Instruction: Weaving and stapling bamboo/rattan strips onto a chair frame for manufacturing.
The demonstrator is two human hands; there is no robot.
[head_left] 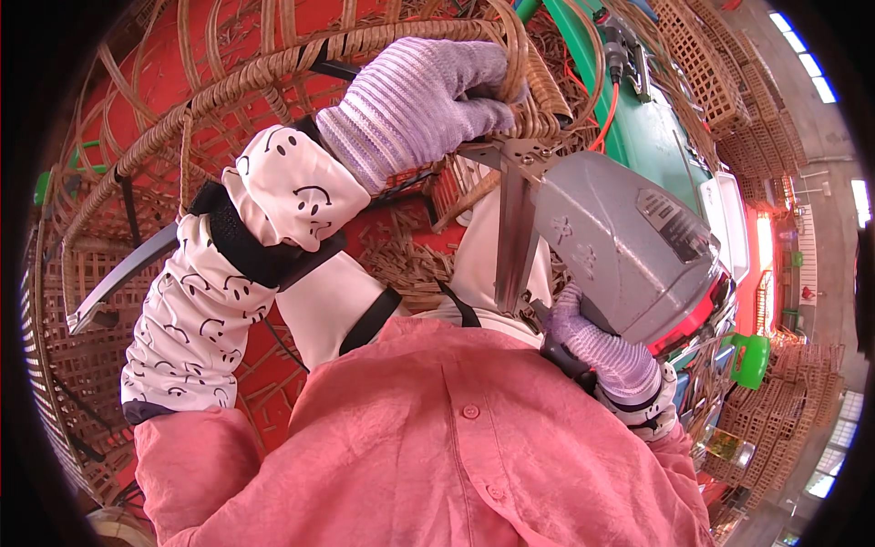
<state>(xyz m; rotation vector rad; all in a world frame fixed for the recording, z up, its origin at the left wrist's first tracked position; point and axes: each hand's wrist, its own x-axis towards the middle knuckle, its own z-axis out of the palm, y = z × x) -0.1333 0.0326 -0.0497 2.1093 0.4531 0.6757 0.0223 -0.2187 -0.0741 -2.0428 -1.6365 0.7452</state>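
Observation:
My left hand (424, 109), in a striped lilac glove, is closed on the rattan-wrapped rim (246, 77) of a large woven wicker frame, where a loop of rattan strip (516, 46) stands up by the fingertips. My right hand (602, 342), gloved alike, is wrapped round the handle of a grey electric nail gun (620, 242); its trigger is hidden. The gun's metal nose (519, 155) touches or nearly touches the rim just below my left fingers. From the nose its long metal magazine (517, 242) runs back toward my body.
Rattan offcuts (415, 264) litter the red floor (273, 383) below. To the right is a green board (620, 109) with an air or power fitting (615, 50) and an orange cord (605, 118). Stacked woven baskets (775, 410) and a green plastic container (750, 360) stand farther right.

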